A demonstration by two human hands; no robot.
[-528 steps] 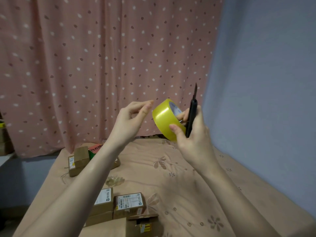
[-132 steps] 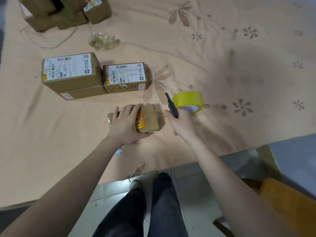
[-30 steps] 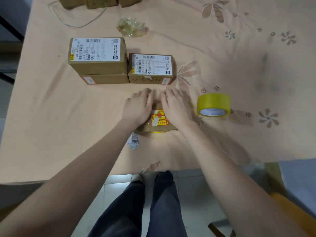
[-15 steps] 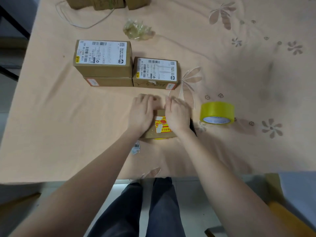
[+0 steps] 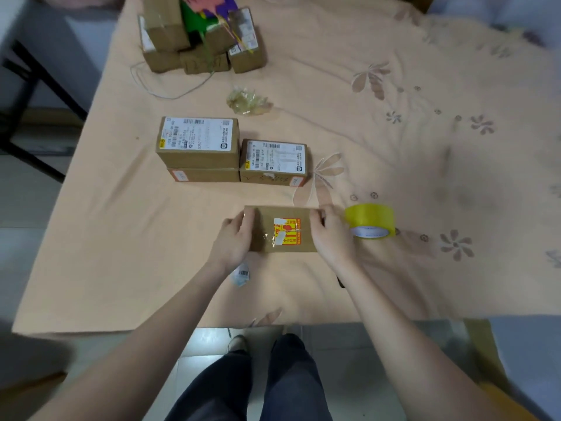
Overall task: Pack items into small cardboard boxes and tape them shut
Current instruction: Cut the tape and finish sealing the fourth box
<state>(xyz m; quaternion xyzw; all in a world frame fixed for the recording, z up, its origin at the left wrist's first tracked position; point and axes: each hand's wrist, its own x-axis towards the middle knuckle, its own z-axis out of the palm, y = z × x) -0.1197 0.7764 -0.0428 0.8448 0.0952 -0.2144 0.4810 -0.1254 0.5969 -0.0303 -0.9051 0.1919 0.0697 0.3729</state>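
The box [image 5: 280, 228] is held flat on the cloth [image 5: 121, 238] between both hands, its long axis running left to right, sticker side up. Its left end is gripped by the curled fingers of the left hand [image 5: 233, 241], its right end by the right hand [image 5: 329, 235]. The tape [image 5: 369, 220] lies just right of the right hand.

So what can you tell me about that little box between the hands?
The box is small, brown cardboard, lying flat and closed on the peach cloth. A yellow and red sticker sits on top, under shiny clear tape. The left hand grips its left end, the right hand its right end. The yellow tape roll stands just right of it.
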